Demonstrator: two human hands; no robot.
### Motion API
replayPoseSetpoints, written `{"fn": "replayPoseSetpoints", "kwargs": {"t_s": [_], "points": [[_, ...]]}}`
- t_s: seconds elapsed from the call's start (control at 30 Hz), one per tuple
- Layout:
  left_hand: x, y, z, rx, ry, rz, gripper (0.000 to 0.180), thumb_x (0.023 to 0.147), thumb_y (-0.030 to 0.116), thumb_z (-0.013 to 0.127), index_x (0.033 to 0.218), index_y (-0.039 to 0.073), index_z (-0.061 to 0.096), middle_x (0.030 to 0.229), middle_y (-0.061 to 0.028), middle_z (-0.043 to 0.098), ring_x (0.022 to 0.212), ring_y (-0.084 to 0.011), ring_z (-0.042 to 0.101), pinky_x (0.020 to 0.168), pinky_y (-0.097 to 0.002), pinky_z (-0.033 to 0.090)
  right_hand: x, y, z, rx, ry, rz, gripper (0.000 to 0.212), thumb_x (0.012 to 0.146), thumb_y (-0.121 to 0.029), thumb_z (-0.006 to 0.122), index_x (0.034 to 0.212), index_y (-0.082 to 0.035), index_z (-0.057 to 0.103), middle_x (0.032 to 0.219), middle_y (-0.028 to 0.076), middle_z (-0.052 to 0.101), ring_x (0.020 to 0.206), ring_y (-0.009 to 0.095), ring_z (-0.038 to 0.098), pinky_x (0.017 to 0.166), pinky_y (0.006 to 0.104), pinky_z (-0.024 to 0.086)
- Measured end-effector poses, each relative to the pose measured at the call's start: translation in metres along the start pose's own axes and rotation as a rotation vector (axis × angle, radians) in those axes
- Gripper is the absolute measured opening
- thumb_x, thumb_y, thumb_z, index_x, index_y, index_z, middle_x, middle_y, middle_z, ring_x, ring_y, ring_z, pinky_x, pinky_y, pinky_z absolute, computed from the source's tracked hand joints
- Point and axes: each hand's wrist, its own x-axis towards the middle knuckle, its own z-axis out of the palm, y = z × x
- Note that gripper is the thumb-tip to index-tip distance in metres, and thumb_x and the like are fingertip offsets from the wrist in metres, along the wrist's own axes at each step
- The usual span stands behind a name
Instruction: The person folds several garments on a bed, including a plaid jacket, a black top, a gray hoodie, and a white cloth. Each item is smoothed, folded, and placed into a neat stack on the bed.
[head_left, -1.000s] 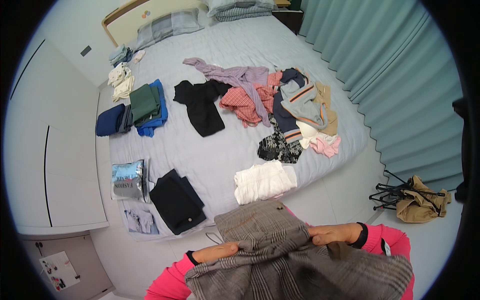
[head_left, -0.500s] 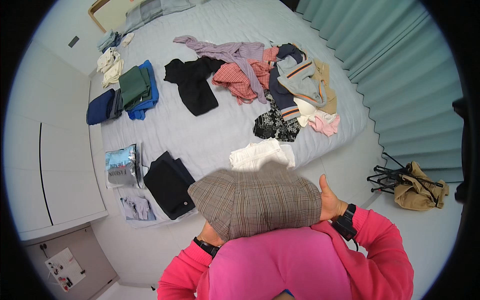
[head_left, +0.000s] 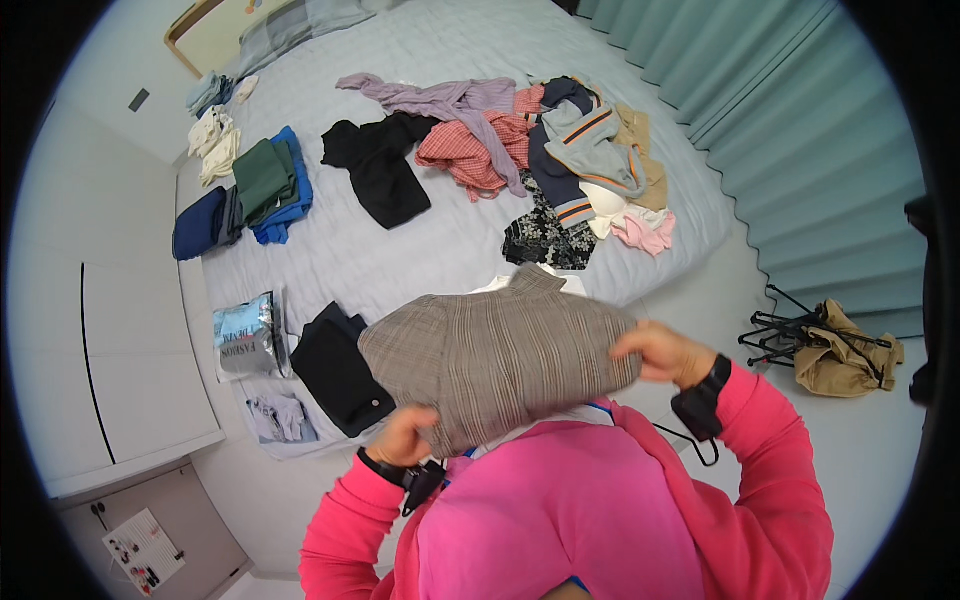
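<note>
Between my hands hangs a folded brown-grey plaid jacket [head_left: 500,355], its collar pointing away from me. My left hand [head_left: 405,436] grips its lower left corner. With thumb and fingers, my right hand [head_left: 666,355] pinches the right edge. The jacket is held up in front of my chest, over the near side of the bed. It hides most of a white garment [head_left: 552,281] lying behind it. Just left of the jacket are folded black trousers [head_left: 340,372], partly overlapped by it in view.
On the bed [head_left: 290,270] lie a black garment [head_left: 385,180], a heap with a red checked shirt [head_left: 470,160] and grey top [head_left: 590,150], green [head_left: 265,185] and navy [head_left: 200,225] folded stacks, and a plastic-packed item [head_left: 248,335]. Right: a folding stand with tan cloth [head_left: 845,355] by curtains [head_left: 770,130].
The jacket has lifted away from my chest and turned slightly, its right side rising. My right hand has moved up; both hands now show more, gripping its edges.
</note>
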Motion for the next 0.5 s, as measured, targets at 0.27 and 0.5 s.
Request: {"fn": "replayPoseSetpoints", "kwargs": {"t_s": [0.27, 0.5], "points": [[0.011, 0.048, 0.013, 0.110, -0.028, 0.257, 0.067, 0.073, 0.016, 0.049, 0.136, 0.001, 0.037, 0.134, -0.0155, 0.049, 0.120, -0.0349, 0.050, 0.102, -0.0517, 0.038, 0.015, -0.078, 0.028, -0.387, 0.072, -0.318, 0.041, 0.087, -0.011, 0.059, 0.125, 0.003, 0.049, 0.117, 0.010, 0.059, 0.107, 0.019, 0.056, 0.095, 0.0319, 0.044], [0.011, 0.064, 0.019, 0.106, -0.079, 0.317, 0.070, 0.071, 0.016, 0.051, 0.137, -0.001, 0.035, 0.135, -0.0189, 0.047, 0.122, -0.0379, 0.047, 0.105, -0.0523, 0.035, 0.018, -0.071, 0.059, -0.851, 0.148, -0.475, 0.049, 0.092, -0.021, 0.058, 0.132, 0.003, 0.043, 0.121, 0.007, 0.056, 0.109, 0.014, 0.051, 0.096, 0.0286, 0.040]]}}
